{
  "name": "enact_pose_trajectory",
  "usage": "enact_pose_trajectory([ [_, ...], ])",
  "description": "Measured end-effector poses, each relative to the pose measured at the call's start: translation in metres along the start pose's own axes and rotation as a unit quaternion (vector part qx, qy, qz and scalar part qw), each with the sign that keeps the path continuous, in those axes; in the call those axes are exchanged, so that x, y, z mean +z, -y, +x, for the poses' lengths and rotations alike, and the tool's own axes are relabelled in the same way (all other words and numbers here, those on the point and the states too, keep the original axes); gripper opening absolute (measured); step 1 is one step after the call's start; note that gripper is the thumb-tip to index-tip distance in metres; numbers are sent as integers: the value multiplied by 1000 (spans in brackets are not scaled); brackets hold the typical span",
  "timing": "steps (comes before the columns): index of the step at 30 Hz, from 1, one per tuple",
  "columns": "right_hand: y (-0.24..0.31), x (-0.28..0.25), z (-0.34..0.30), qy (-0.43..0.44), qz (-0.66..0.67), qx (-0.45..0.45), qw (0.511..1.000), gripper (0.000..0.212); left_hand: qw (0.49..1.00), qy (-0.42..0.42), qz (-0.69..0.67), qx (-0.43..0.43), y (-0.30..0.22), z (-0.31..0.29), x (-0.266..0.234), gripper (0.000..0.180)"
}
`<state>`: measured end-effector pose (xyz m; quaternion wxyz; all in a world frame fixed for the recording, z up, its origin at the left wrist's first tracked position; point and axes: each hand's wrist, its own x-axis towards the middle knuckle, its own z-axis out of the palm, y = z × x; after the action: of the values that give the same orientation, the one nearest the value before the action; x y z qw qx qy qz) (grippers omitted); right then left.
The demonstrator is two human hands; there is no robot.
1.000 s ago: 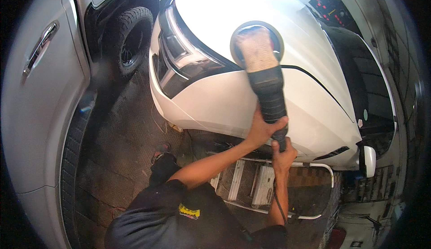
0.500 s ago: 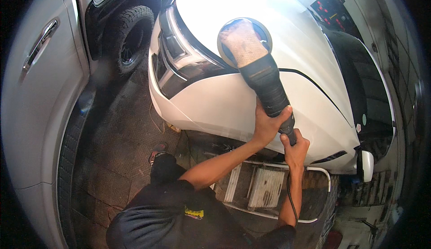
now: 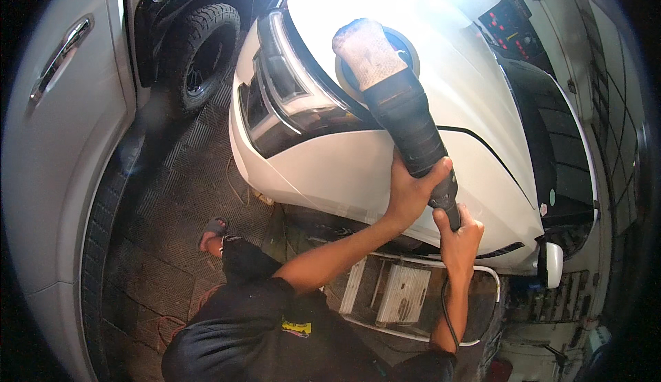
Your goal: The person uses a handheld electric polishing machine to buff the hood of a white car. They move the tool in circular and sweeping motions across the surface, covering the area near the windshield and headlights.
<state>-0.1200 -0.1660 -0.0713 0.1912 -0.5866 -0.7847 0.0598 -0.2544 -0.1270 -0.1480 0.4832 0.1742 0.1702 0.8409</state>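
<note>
A car polisher (image 3: pixel 406 120) with a dark wrapped body and a pale, covered head lies across the front of a white car's hood (image 3: pixel 454 58). Its round pad (image 3: pixel 411 48) meets the paint just behind the headlight (image 3: pixel 282 79); the head hides part of the pad. My left hand (image 3: pixel 413 188) is wrapped around the lower body, thumb over the top. Close behind it, my right hand (image 3: pixel 460 239) grips the tail end, where a black cord (image 3: pixel 446 310) runs down along my forearm.
To the left stands a silver vehicle (image 3: pixel 62 155) with a chunky tire (image 3: pixel 206 58). A metal step platform (image 3: pixel 403 292) sits below the fender. The car's side mirror (image 3: pixel 553 265) juts out at right. Ridged matting (image 3: pixel 172 196) covers the floor; strong glare whitens the upper hood.
The polisher's head has tipped toward the left, showing more of the pad on its right. The view has shifted slightly, and my sandalled foot shows farther left.
</note>
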Motion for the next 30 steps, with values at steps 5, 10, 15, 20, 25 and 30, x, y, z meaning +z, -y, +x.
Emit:
enact_pose_trajectory([
  [5, 33, 1, -8, -6, -34, 0, 999, 59, 999, 0, -34, -30, -25, 0, -10, 37],
  [10, 84, 6, -1, 2, -43, 41, 998, 59, 997, 19, -47, -57, -54, 23, -25, 37],
  [15, 134, 25, 9, -16, -35, 101, 994, 57, 992, 45, -44, -113, -84, 56, -41, 38],
  [20, 156, 42, -20, -41, -10, 130, 991, 55, 987, 67, -9, -148, -104, 42, -58, 49],
  [25, 133, 74, -104, -75, -8, 219, 973, 58, 967, 104, 89, -216, -112, -15, -80, 72],
  [30, 121, 117, -154, -154, 62, 259, 952, 67, 945, 166, 179, -219, -114, -37, -91, 76],
])
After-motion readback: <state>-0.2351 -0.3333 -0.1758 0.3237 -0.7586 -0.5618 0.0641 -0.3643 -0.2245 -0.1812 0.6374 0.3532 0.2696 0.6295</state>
